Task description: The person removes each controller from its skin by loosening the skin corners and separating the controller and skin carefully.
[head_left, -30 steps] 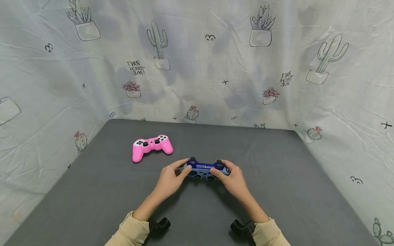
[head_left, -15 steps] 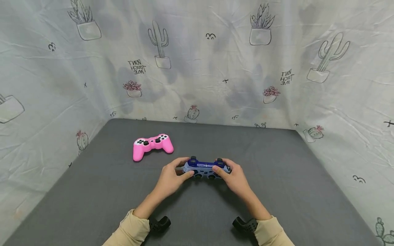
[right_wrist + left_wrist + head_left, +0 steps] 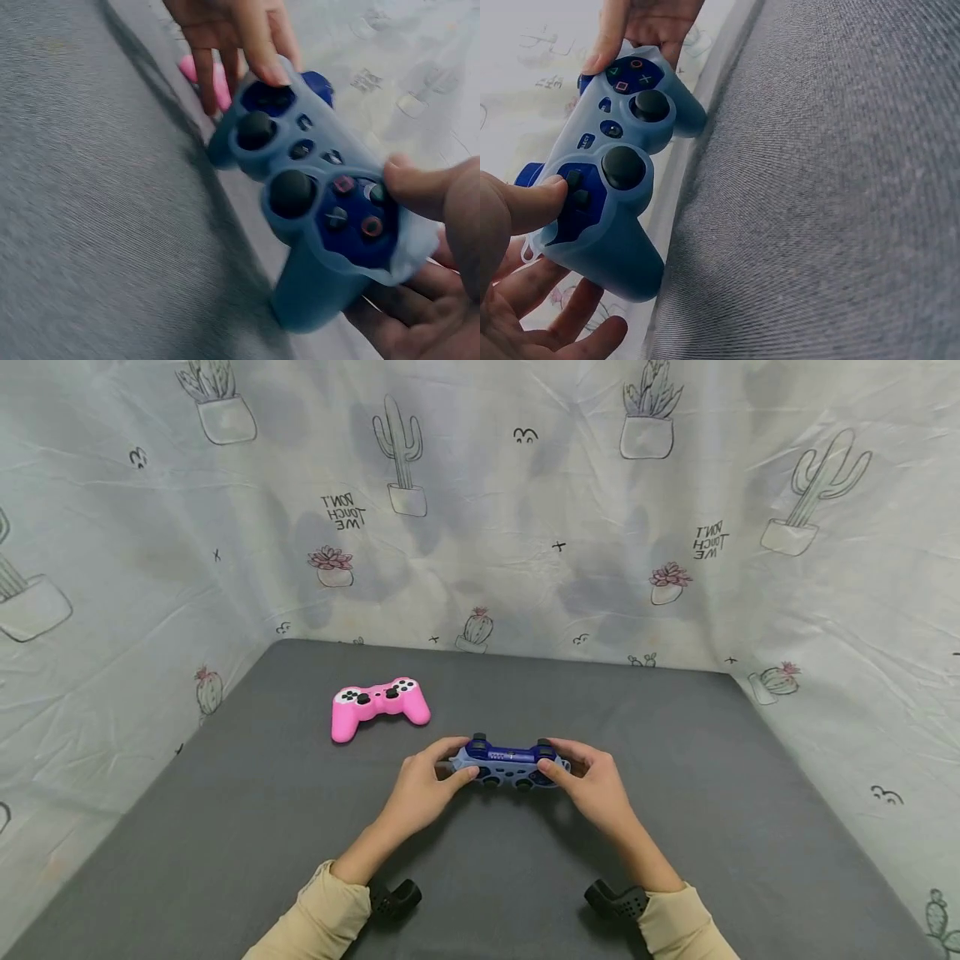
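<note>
A blue game controller in a translucent pale-blue silicone sleeve is held between both hands above the table. My left hand pinches its left end, the thumb on the direction pad in the left wrist view and the fingers behind. My right hand grips the other end, its thumb at the upper edge beside the symbol buttons. In the right wrist view the sleeve bulges loosely past the controller's right end. A pink game controller lies farther back on the left, touched by neither hand.
The dark grey table spreads beneath the hands. A pale cloth printed with cacti hangs behind and along both sides. Black wrist-worn devices sit at both cuffs.
My left thumb has shifted lower on the blue controller's face. My right hand has moved slightly to the right, while both hands keep hold. The head view has tilted a little.
</note>
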`<state>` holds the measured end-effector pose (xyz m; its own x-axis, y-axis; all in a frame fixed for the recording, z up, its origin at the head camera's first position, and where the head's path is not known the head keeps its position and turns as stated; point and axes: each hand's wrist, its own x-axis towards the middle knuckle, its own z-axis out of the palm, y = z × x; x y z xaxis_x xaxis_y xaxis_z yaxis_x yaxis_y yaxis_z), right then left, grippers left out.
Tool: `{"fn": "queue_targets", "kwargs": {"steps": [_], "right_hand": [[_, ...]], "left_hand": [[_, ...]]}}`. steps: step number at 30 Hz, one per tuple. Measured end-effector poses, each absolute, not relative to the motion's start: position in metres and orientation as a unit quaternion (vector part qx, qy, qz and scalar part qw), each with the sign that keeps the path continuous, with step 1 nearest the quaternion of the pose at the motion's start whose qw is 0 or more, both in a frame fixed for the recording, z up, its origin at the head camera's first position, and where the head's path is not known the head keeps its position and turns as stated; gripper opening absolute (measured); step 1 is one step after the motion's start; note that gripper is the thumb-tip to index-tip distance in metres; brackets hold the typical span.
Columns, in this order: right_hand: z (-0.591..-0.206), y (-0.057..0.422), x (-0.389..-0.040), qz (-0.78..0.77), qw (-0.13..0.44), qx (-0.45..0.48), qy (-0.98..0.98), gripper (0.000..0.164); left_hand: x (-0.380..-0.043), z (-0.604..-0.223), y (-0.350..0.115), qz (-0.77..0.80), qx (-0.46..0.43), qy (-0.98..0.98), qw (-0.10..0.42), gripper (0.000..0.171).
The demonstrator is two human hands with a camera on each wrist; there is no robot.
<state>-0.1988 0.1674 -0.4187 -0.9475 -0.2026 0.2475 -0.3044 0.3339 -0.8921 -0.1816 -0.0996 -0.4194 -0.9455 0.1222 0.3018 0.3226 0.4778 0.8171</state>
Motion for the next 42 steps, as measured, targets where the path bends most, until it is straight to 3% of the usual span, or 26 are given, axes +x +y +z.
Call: {"fn": "queue_targets", "kwargs": {"steps": [6, 16, 23, 42], "right_hand": [[-0.415, 0.177, -0.199, 0.562, -0.001, 0.174, -0.809, 0.046], [-0.41, 0.166, -0.192, 0.535, 0.084, 0.163, -0.825, 0.034], [-0.417, 0.167, -0.196, 0.556, 0.1, 0.147, -0.812, 0.029], [-0.413, 0.177, -0.199, 0.531, 0.054, 0.141, -0.834, 0.038]], "left_hand": [[-0.181, -0.417, -0.097, -0.478, -0.146, -0.857, 0.125, 0.038], [-0.181, -0.418, -0.093, -0.484, -0.121, -0.857, 0.132, 0.037], [-0.181, -0.42, -0.089, -0.505, -0.104, -0.847, 0.129, 0.033], [-0.179, -0.421, -0.087, -0.514, -0.119, -0.835, 0.153, 0.034]]}}
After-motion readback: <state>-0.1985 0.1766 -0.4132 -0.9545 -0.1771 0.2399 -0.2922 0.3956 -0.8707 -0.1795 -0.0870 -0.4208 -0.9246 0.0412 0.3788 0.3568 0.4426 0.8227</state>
